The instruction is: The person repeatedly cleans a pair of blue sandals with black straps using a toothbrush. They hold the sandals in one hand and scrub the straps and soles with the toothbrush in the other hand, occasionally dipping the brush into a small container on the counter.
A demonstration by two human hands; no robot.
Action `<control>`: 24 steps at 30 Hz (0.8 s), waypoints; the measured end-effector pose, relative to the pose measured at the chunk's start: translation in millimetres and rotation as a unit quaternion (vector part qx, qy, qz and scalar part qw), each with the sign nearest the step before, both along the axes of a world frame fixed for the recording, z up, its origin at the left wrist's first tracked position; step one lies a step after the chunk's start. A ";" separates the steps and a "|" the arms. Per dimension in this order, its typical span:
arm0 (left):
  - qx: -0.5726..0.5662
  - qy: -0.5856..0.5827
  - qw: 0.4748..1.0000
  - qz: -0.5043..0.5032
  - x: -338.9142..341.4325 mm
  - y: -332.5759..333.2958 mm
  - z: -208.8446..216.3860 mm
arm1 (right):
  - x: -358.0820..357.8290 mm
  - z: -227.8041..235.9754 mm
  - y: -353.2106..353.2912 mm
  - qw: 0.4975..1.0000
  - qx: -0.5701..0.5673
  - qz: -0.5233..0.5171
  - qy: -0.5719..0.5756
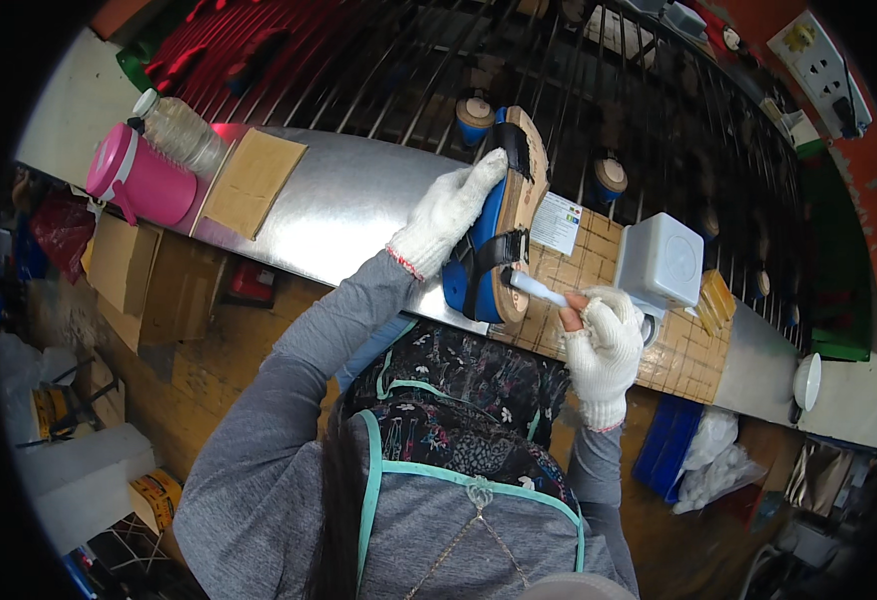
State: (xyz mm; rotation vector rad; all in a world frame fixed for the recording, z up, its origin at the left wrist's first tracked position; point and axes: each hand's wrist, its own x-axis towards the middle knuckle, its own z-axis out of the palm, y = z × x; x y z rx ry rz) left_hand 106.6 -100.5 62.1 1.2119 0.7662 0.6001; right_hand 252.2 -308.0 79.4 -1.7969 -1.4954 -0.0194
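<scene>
Running left to right across the middle, a metal worktop (329, 205), with a checked mat (694, 355) over its right part. Propped on edge near the centre, a blue sandal (504, 225) with a tan sole and black straps, toe end pointing far. Wrapped around the sandal's left flank, the gloved left hand (449, 215), fingers closed over the blue upper. Probably light and fairly stiff in the sole, flexible at the straps; best gripped along the sole edge, as here. Pinched in the gloved right hand (604, 345), a slim white brush or applicator (537, 288), tip touching the sole's near end; exact kind hard to tell at this size. Just right of that hand, a white boxy container (661, 262), contents hidden. Far left, a pink lidded jug (139, 180), closed, with a clear plastic bottle (181, 132) beside it. Between jug and sandal, a flat cardboard piece (254, 180). At the far right edge, a small white cup (809, 380), inside not visible.
</scene>
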 end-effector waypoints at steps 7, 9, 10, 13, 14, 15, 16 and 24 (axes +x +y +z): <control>-0.159 0.013 0.984 -0.075 14.5 9.4 -6.1 | 12.4 2.7 2.7 0.998 -0.002 0.055 0.032; -0.169 -0.007 0.981 -0.098 14.5 4.3 -5.5 | 16.0 5.5 8.1 0.997 0.004 0.069 0.047; -0.174 0.035 0.979 -0.103 16.4 6.5 -3.9 | 16.8 7.4 11.2 0.996 0.006 0.079 0.051; -0.225 -0.001 0.961 -0.163 12.9 -0.7 -8.3 | 20.7 14.6 21.5 0.990 0.000 0.119 0.079; -0.260 -0.043 0.953 -0.152 10.8 -6.3 -13.4 | 22.3 17.8 25.6 0.988 -0.002 0.135 0.076; -0.331 -0.105 0.918 -0.191 13.3 -3.5 -18.0 | 23.1 21.1 30.0 0.986 -0.006 0.151 0.075; -0.314 -0.167 0.912 -0.205 10.7 -12.0 -27.2 | 25.6 24.7 35.4 0.983 -0.013 0.171 0.065; -0.605 -0.331 0.500 -0.524 9.1 -29.8 -102.3 | 36.4 44.3 79.1 0.941 -0.082 0.320 0.071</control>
